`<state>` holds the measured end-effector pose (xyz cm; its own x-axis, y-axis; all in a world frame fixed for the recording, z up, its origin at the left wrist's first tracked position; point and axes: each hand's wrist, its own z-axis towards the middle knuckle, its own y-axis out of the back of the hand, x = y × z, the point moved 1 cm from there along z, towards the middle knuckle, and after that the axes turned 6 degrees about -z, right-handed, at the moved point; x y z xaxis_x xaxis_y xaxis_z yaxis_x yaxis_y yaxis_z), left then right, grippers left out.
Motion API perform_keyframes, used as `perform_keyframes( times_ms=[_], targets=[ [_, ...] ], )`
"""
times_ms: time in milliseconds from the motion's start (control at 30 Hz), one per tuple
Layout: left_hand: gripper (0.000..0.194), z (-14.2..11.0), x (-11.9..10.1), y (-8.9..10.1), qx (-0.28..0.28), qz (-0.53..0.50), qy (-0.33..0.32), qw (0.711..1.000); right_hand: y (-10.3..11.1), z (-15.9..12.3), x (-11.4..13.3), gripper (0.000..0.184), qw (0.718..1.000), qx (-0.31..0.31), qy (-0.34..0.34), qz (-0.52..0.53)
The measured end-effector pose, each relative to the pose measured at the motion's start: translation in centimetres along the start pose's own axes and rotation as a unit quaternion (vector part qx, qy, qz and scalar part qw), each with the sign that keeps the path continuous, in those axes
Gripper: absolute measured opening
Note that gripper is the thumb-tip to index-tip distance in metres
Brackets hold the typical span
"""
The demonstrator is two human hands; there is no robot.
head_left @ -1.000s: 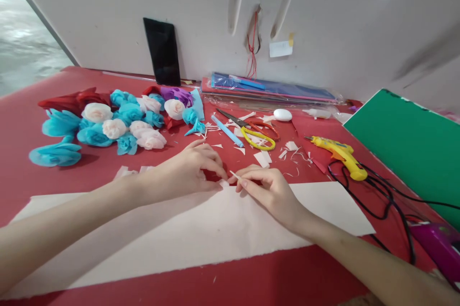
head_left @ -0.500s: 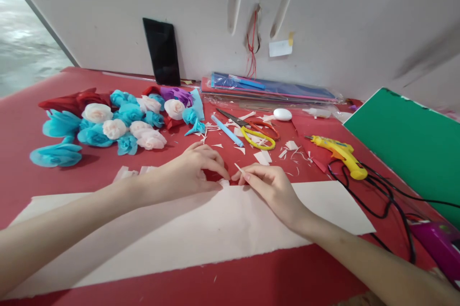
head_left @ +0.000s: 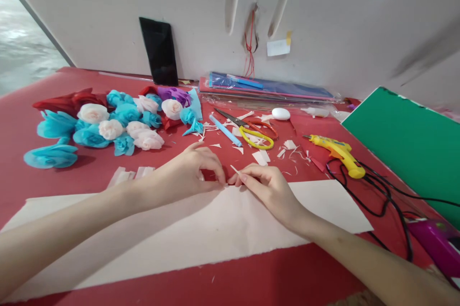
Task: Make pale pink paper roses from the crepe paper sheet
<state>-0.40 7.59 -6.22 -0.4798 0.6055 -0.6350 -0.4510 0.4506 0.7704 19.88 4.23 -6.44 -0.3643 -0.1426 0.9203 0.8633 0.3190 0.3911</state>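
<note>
A long sheet of pale pink crepe paper (head_left: 201,229) lies across the red table in front of me. My left hand (head_left: 190,174) and my right hand (head_left: 268,188) meet at the sheet's far edge, fingertips almost touching. Both pinch the paper's edge; a thin pale stick (head_left: 235,170) pokes up from the fingers of my right hand. Two small folded pink paper pieces (head_left: 131,174) lie just left of my left wrist.
Paper flowers (head_left: 104,126) in blue, pink, red and purple lie at the back left. Scissors (head_left: 251,131), a blue pen (head_left: 225,130), a white oval (head_left: 281,113), scraps, a yellow glue gun (head_left: 339,152) with black cord, a green sheet (head_left: 413,143) and packed paper (head_left: 266,88) lie beyond.
My hands have closed in on each other at the paper's edge, and the stick's tip has shifted slightly. Otherwise the scene is the same.
</note>
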Motion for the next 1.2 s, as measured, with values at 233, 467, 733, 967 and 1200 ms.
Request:
perform_keyframes(
  times_ms=[233,467,733,967,1200],
  targets=[
    [0.017,0.1,-1.1,-0.2,-0.019,-0.010,0.051,0.998,0.0,0.0,-0.3,0.020,1.000,0.005,0.000,-0.003],
    [0.017,0.4,-1.2,-0.4,-0.016,-0.025,0.107,0.994,0.1,-0.1,-0.1,0.022,1.000,0.005,-0.005,0.007],
    [0.015,0.2,-1.6,0.2,-0.028,-0.080,0.179,0.980,0.0,0.1,-0.3,0.023,1.000,0.002,-0.013,0.014],
    [0.020,0.2,-1.6,0.3,-0.054,-0.164,0.225,0.959,0.0,0.2,0.1,0.023,1.000,0.001,-0.011,0.025],
    [0.015,0.1,-1.7,0.6,-0.155,-0.238,0.193,0.939,0.1,-0.1,0.5,0.025,0.999,-0.024,0.017,0.025]
  ],
)
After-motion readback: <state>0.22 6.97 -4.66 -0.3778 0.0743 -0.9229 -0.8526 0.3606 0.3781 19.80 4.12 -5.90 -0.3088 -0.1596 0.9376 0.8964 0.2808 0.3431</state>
